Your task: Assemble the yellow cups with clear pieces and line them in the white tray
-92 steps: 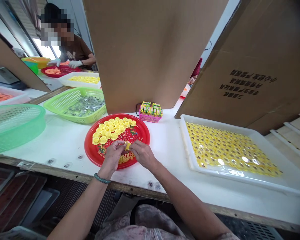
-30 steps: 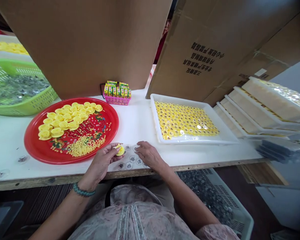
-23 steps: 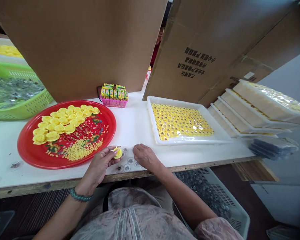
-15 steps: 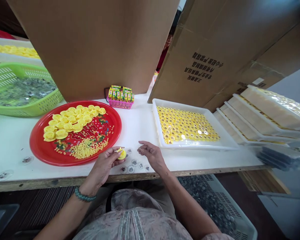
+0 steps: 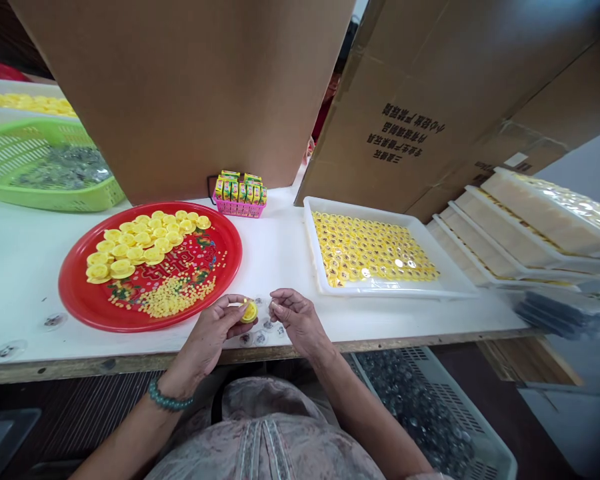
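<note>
My left hand (image 5: 215,327) is closed on a small round yellow plastic piece (image 5: 249,311), held between thumb and fingers just above the table edge. Beside it on the right, my right hand (image 5: 296,319) has thumb and fingers drawn together; whatever they may hold is too small to make out. Clear round discs with dark prints (image 5: 261,339) lie on the white table below and between the hands. To the left, a red tray (image 5: 73,307) bears several yellow round pieces (image 5: 136,254) and a heap of tiny yellow pellets (image 5: 173,299).
A white tray (image 5: 325,285) of yellow pieces with printed discs stands right, beside stacked trays (image 5: 510,230). Behind are a pink basket (image 5: 240,209) of little boxes and cardboard sheets (image 5: 195,100). A green basket (image 5: 55,199) sits left; a grey crate (image 5: 495,447) is below the table.
My right hand has moved slightly left, closer to the yellow piece. My left hand has turned the piece so that its round face shows more.
</note>
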Motion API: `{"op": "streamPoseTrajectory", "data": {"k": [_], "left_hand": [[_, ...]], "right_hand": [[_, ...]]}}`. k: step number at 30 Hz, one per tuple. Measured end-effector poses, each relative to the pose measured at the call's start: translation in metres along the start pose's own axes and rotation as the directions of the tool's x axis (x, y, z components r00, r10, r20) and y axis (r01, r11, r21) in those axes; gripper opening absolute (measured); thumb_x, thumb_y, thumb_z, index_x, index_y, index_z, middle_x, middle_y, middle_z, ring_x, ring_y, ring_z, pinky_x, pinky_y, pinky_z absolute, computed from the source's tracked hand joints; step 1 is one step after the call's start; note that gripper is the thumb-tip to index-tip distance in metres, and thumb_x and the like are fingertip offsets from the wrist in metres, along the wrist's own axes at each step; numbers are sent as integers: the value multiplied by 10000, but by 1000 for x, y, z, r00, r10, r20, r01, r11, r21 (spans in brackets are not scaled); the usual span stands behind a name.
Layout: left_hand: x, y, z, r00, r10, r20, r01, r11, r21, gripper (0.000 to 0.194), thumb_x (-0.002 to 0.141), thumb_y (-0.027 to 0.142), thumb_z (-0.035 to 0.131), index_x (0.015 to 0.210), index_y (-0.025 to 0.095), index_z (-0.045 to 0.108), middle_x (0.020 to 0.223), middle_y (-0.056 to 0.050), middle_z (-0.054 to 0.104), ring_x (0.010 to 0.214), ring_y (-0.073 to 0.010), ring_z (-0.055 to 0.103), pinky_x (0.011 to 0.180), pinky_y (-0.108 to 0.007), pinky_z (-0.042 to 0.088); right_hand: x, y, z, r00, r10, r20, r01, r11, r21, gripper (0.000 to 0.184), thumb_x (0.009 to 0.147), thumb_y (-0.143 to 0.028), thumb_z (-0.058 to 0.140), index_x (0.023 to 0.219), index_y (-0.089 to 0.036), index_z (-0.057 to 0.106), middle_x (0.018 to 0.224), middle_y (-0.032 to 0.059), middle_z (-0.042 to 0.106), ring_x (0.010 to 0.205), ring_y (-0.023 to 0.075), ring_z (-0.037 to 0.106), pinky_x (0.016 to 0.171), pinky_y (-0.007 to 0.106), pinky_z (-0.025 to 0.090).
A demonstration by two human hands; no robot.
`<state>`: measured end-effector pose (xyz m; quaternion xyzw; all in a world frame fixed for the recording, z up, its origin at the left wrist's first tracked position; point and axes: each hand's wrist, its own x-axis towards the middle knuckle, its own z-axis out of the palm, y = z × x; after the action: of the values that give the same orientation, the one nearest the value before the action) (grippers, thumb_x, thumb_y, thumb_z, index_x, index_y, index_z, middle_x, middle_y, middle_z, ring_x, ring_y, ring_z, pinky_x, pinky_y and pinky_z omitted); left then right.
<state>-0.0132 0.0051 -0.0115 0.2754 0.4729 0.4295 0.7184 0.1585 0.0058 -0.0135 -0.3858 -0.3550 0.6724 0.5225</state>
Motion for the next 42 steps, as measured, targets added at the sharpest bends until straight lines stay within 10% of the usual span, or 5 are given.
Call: {"op": "streamPoseTrajectory", "data": {"k": [20,42], "left_hand": [[0,-7,12,1000,-26,-7,26,999,29,367,699,336,730,995,157,607,899,-50,686,780,-164,672,706,-242,535],[3,-21,29,984,171,40,-171,985,-5,332,755,392,644,989,158,622,1045,-67,656,927,-188,629,884,-342,495]], "right_hand": [[-7,1,-3,988,61,-143,-15,953,302,225,630,-170,780,806,-182,639,692,-41,589,634,60,547,586,164,436],[-5,16,8,947,114,-302,-58,980,190,196,599,-244,786,752,-146,712,708,2,649,586,71,535,591,207,433]]}}
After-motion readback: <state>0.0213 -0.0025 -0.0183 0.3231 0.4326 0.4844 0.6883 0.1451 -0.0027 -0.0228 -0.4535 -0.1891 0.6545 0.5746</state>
